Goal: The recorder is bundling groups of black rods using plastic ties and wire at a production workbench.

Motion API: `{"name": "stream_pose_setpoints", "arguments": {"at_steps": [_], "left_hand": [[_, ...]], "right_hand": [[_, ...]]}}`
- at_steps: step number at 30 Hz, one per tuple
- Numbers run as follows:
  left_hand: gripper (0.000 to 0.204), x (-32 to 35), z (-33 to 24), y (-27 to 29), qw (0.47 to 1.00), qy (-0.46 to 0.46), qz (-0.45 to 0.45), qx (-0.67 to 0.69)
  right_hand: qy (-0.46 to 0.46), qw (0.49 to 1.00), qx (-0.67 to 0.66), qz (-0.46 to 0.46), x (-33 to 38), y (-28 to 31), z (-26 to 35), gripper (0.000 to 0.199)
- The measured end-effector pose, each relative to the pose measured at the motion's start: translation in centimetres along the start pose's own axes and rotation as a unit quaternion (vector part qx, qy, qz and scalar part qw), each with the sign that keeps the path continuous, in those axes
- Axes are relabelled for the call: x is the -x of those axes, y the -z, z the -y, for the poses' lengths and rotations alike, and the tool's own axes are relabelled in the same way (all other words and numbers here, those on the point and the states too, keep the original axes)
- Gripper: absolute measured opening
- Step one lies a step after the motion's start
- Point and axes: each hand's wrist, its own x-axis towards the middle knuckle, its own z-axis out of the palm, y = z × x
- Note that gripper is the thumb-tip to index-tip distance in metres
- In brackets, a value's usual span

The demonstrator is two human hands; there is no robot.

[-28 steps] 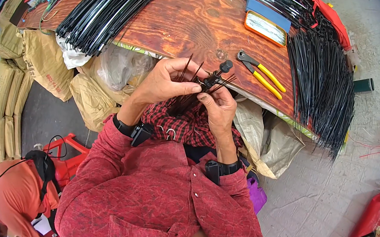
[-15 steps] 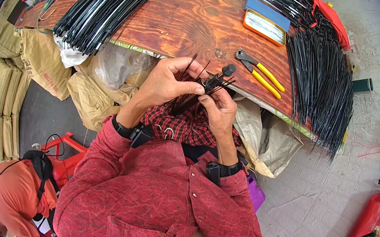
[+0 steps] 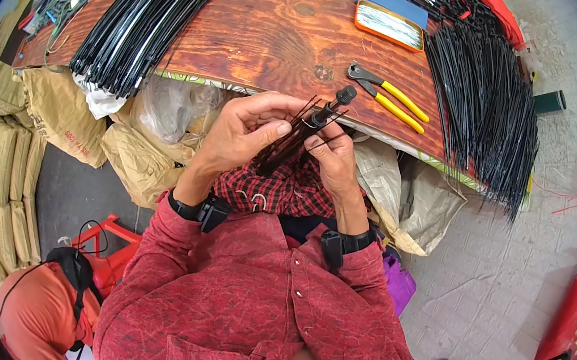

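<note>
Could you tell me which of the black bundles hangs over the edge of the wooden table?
The black bundle on the right, beside the yellow-handled pliers: its ends droop past the table edge, while the bundle at upper left lies on the top.

The left hand [image 3: 246,131] covers the near ends of the thin dark rods [image 3: 288,147], so their count stays unclear. The right hand [image 3: 333,159] wraps the lower part of the black tool [image 3: 330,107]; only its tip shows. At the upper edge, the long black bundles [image 3: 137,25] are cut off. At lower left, a person in orange [image 3: 37,322] is half lost in the dark rim.
</note>
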Motion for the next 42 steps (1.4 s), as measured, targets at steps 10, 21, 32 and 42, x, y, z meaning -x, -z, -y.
{"name": "stream_pose_setpoints", "arguments": {"at_steps": [10,21,32,42], "left_hand": [[0.04,-0.5,-0.8,-0.2,0.978,-0.066,0.002,-0.2],[0.034,-0.8,-1.0,-0.2,0.967,-0.088,-0.008,-0.239],[0.032,-1.1,-0.8,0.1,0.982,-0.041,0.015,-0.182],[0.03,-1.6,0.4,0.7,0.997,-0.014,0.018,-0.074]], "right_hand": [[-0.013,1.0,-0.017,0.02,-0.2,-0.7,0.4,0.037],[0.005,1.0,0.019,-0.003,-0.1,-1.1,0.2,0.036],[0.029,0.999,0.028,-0.015,0.3,-1.7,0.4,0.032],[0.044,0.988,0.139,-0.052,0.6,-2.6,1.3,0.026]]}}
